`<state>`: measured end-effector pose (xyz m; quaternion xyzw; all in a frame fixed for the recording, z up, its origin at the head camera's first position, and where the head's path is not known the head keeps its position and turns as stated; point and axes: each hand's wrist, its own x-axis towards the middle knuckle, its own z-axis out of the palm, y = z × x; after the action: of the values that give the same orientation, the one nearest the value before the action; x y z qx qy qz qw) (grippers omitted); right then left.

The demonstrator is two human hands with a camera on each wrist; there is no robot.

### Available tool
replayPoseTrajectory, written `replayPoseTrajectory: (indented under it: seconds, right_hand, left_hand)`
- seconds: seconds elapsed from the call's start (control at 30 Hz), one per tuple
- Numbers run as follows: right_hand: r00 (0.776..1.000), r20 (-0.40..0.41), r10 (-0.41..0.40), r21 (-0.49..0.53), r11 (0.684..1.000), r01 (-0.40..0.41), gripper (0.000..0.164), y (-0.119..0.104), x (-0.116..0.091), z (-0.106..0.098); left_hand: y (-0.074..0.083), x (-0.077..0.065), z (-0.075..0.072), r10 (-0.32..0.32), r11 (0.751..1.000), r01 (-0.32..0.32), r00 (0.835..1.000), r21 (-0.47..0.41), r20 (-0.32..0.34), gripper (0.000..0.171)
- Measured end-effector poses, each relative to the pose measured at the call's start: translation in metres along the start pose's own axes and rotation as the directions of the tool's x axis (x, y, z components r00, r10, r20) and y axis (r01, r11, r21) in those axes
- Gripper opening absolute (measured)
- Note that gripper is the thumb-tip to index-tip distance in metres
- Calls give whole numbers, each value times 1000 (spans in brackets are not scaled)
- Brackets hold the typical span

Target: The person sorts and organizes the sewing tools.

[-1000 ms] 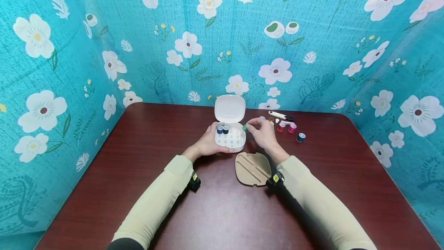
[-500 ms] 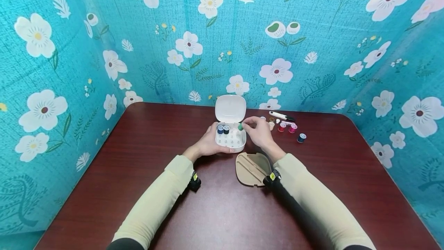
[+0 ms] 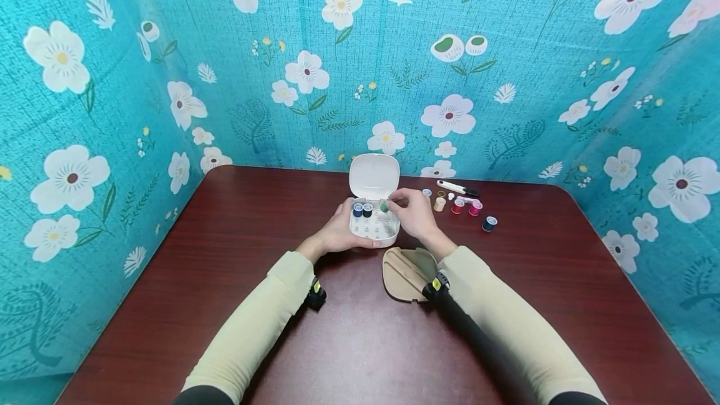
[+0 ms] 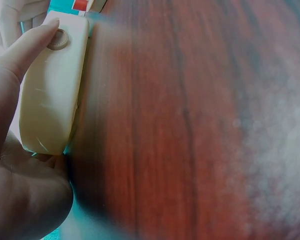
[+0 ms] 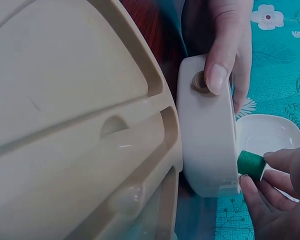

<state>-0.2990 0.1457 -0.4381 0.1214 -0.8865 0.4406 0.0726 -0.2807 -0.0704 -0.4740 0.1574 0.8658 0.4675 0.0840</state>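
Green spool (image 3: 384,205) being pinched at the mouth of the open white box (image 3: 388,241).

It is being held by the right-hand fingers (image 5: 281,159), closed to about the spool's width; whether its hidden end is being met by a peg cannot be told. The box, below these fingers, is being steadied by the left-hand fingers (image 5: 242,82), curled round its wall. To the left of the pinch, 2 dark spools (image 3: 367,210) are standing. Best results are probably being served by centring over 1 bare peg and pressing straight, with nearby spools being left unbumped.
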Motion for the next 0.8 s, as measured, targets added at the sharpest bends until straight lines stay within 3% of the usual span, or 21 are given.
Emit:
replayPoseTrajectory:
  seconds: [0.8]
  right_hand:
    - [998, 57, -26, -93, 995, 31, 19, -7, 4, 9]
  left_hand:
    - [3, -2, -1, -9, 1000, 9, 1000, -7, 9, 114]
